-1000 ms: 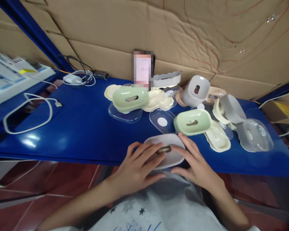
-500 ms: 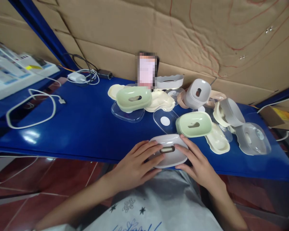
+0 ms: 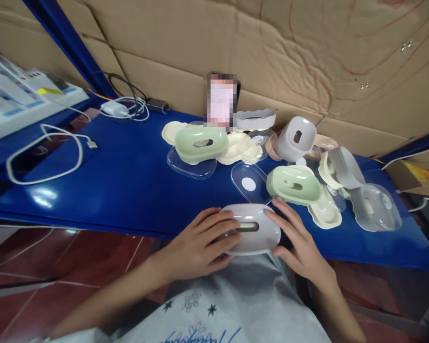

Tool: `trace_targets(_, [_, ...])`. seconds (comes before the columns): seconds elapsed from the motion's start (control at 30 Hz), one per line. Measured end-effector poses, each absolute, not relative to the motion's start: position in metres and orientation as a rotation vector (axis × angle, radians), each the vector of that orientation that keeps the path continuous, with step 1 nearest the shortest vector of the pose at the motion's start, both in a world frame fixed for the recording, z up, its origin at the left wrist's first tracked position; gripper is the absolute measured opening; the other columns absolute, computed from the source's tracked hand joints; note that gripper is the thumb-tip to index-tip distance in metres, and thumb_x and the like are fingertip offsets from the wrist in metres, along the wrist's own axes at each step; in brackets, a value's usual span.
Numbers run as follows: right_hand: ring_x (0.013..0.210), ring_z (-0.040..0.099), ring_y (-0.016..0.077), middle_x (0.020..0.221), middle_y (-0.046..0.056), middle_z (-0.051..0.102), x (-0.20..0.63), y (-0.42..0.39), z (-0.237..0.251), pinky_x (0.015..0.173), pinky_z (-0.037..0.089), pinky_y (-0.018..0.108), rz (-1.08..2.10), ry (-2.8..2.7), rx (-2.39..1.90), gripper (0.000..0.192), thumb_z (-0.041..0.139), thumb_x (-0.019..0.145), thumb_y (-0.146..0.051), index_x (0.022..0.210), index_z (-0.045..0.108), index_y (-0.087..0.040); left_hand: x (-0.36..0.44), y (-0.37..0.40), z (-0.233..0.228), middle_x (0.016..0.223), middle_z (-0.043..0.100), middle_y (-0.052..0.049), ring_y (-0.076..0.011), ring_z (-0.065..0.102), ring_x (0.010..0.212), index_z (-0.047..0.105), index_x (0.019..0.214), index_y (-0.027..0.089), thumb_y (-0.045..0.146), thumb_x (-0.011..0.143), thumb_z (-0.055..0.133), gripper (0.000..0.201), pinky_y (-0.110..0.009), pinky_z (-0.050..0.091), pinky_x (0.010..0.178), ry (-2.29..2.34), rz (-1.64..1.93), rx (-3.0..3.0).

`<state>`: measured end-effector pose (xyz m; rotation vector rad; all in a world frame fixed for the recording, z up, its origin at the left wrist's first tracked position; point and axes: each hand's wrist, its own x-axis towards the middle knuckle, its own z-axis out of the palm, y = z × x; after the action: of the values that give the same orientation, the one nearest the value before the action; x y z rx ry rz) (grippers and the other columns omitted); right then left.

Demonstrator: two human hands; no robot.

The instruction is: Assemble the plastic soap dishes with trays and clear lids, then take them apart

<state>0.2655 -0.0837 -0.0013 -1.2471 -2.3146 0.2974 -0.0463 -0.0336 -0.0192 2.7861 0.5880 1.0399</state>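
A light grey oval plastic shell with a slot (image 3: 259, 240) sits in front of me at the table's front edge, slot side up. Something pale shows through the slot. My left hand (image 3: 203, 243) grips its left end, fingers across the top and thumb along the near side. Around the right end is my right hand (image 3: 295, 238), its fingers spread; the index fingertip touches the top and the thumb is at the rim. Just beyond lies a pale green slotted shell (image 3: 282, 190), close to my right fingertips. A clear lid with a white round sticker (image 3: 239, 178) lies left of that.
Along the back lie another green shell (image 3: 186, 145), cream trays (image 3: 232, 150), a grey slotted shell (image 3: 289, 143) and a phone (image 3: 221, 102) against the cardboard. More grey parts (image 3: 361, 205) are at right. A white cable (image 3: 45, 178) and a power strip (image 3: 67, 102) are at left.
My right hand has eased slightly outward from the grey shell, uncovering more of its right side. The green shell near it has shifted a little to the right.
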Motion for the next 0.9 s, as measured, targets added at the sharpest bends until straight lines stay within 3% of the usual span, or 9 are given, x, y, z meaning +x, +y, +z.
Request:
trace_targets(0.13, [0.163, 0.034, 0.037, 0.18, 0.01, 0.028, 0.268, -0.082, 0.001, 0.13, 0.038, 0.062, 0.365, -2.352, -1.24, 0.072, 0.042, 0.11, -0.066, 0.174, 0.03, -0.032, -0.048, -0.033, -0.018, 0.132, 0.074, -0.01, -0.0274, 0.062, 0.136, 0.066, 0.127, 0.019, 0.023, 0.099, 0.07, 0.029, -0.05, 0.049, 0.122, 0.541, 1.035, 2.786])
trace_targets(0.27, [0.16, 0.041, 0.0361, 0.177, 0.012, 0.035, 0.267, -0.084, 0.0, 0.127, 0.045, 0.058, 0.368, -2.369, -1.146, 0.081, 0.055, 0.101, -0.074, 0.169, 0.04, -0.033, -0.048, -0.033, -0.018, 0.129, 0.075, -0.01, -0.0261, 0.063, 0.134, 0.066, 0.125, 0.019, 0.022, 0.099, 0.069, 0.026, -0.048, 0.048, 0.123, 0.496, 1.052, 2.779])
trace_targets(0.4, [0.16, 0.042, 0.0328, 0.176, 0.013, 0.037, 0.263, -0.085, 0.0, 0.125, 0.049, 0.052, 0.393, -2.399, -1.232, 0.081, 0.072, 0.1, -0.057, 0.169, 0.039, -0.032, -0.047, -0.032, -0.017, 0.135, 0.072, -0.011, -0.0273, 0.062, 0.136, 0.065, 0.13, 0.019, 0.022, 0.101, 0.068, 0.03, -0.052, 0.048, 0.125, 0.546, 0.971, 2.76])
trace_targets(0.63, [0.159, 0.044, 0.0339, 0.177, 0.012, 0.035, 0.258, -0.087, 0.0, 0.126, 0.049, 0.055, 0.293, -2.392, -1.266, 0.088, 0.075, 0.101, -0.043, 0.174, 0.028, -0.033, -0.046, -0.03, -0.019, 0.138, 0.07, -0.012, -0.028, 0.06, 0.14, 0.063, 0.135, 0.016, 0.022, 0.102, 0.069, 0.033, -0.054, 0.046, 0.127, 0.532, 0.959, 2.778])
trace_targets(0.9, [0.149, 0.056, 0.0362, 0.165, 0.017, 0.05, 0.263, -0.09, -0.003, 0.119, 0.057, 0.054, 0.259, -2.369, -1.129, 0.093, 0.081, 0.091, -0.06, 0.169, 0.04, -0.028, -0.05, -0.032, -0.018, 0.131, 0.074, -0.009, -0.025, 0.063, 0.136, 0.066, 0.122, 0.02, 0.02, 0.097, 0.073, 0.026, -0.05, 0.045, 0.128, 0.484, 0.937, 2.755])
